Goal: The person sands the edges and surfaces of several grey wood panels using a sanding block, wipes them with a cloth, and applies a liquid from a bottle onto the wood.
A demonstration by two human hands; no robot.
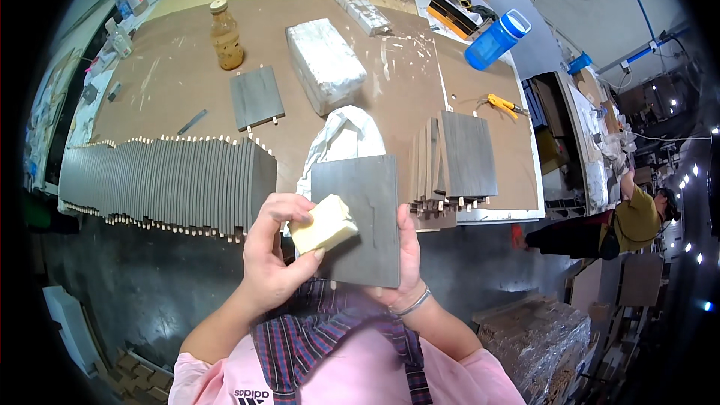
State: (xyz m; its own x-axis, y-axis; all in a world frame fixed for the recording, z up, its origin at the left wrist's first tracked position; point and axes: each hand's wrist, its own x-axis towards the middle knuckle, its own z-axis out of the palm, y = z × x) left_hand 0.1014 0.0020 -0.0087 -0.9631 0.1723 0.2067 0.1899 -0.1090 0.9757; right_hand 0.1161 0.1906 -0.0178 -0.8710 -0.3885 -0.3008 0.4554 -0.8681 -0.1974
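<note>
My left hand (277, 247) grips a pale yellow sponge block (324, 223) between thumb and fingers, over the face of a grey wood-grain panel (367, 210). That panel is held up in front of me by my right hand (406, 255), wrapped around its right edge and lower corner; some of those fingers are hidden behind it. A white cloth (349, 131) lies on the table just beyond the panel. To the left stands a long row of similar grey panels (165, 180) with small wooden dowels along their edges. A smaller group of panels (469, 154) leans together at the right.
On the brown-covered table (172, 82) are a single panel (256, 96), a white wrapped block (324, 64), a bottle of brown liquid (226, 36), a blue water bottle (495, 41) and a yellow air gun (502, 106). Another person (630, 217) stands at the far right.
</note>
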